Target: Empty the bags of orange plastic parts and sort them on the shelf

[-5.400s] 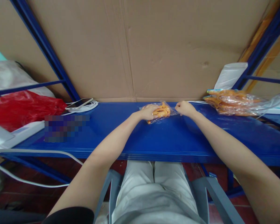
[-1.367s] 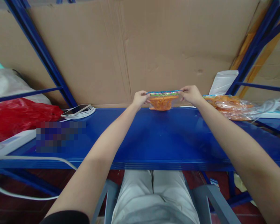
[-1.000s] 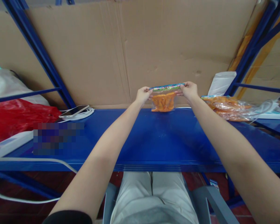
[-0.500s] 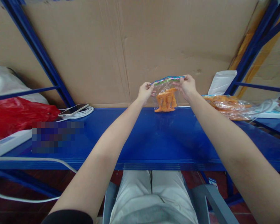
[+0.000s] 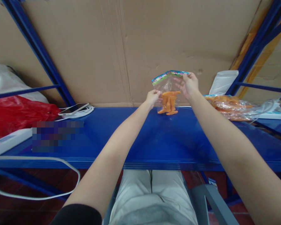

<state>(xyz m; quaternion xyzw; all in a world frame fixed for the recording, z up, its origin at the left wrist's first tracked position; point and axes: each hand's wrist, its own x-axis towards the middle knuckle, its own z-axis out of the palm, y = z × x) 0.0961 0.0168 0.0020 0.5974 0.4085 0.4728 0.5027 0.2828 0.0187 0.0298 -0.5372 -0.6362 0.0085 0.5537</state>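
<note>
A clear plastic bag (image 5: 167, 85) with a colourful printed header strip (image 5: 160, 78) hangs upright over the back of the blue table. Inside it are several orange plastic pieces (image 5: 170, 102), gathered at the bottom. My right hand (image 5: 189, 83) pinches the right end of the header between thumb and forefinger, its other fingers spread behind the bag. Lower down, my left hand (image 5: 154, 97) is closed on the bag's left edge, beside the orange pieces. The header's left end is unheld and droops a little.
More bagged orange pieces (image 5: 229, 104) lie at the back right, near a white box (image 5: 223, 82). On the left are a red plastic bag (image 5: 21, 114), a phone (image 5: 74, 108) on a coiled white cable (image 5: 85, 111), and a blurred patch. Cardboard (image 5: 91, 56) stands behind the blue table (image 5: 140, 140).
My left hand has let go of the header's left end and moved down to the bag's left side. My right hand has risen slightly, and the orange pieces have shifted inside.
</note>
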